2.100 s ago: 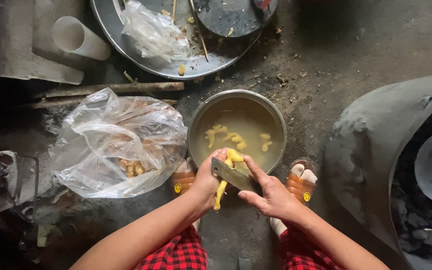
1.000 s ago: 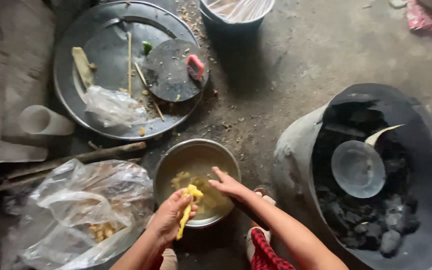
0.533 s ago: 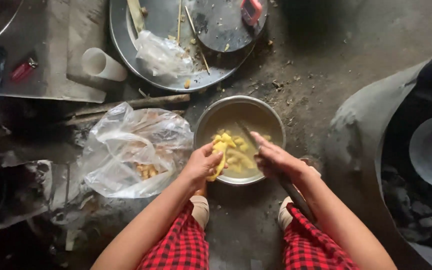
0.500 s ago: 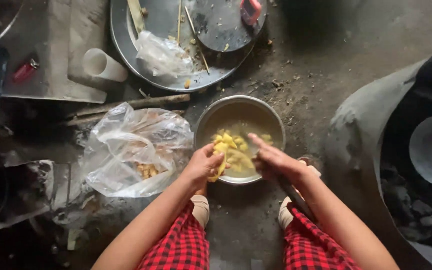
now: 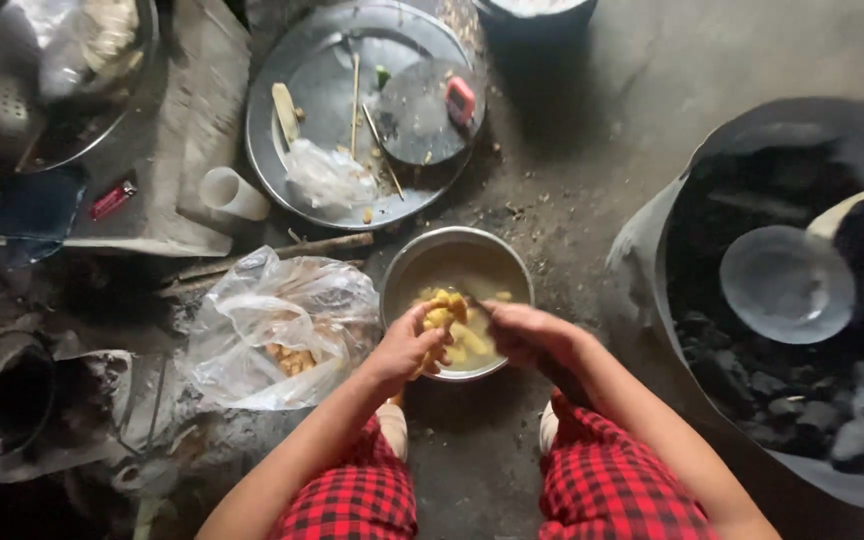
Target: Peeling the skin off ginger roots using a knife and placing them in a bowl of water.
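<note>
hands: left [image 5: 407, 350] grips one yellow piece [image 5: 439, 318] | right [image 5: 527, 335] closed, contents unclear | one metal bowl [image 5: 402, 275] | one plastic bag [image 5: 277, 325]

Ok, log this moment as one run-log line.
left hand: holds yellow piece | right hand: at it, tool unclear | both over metal bowl | plastic bag beside
</note>
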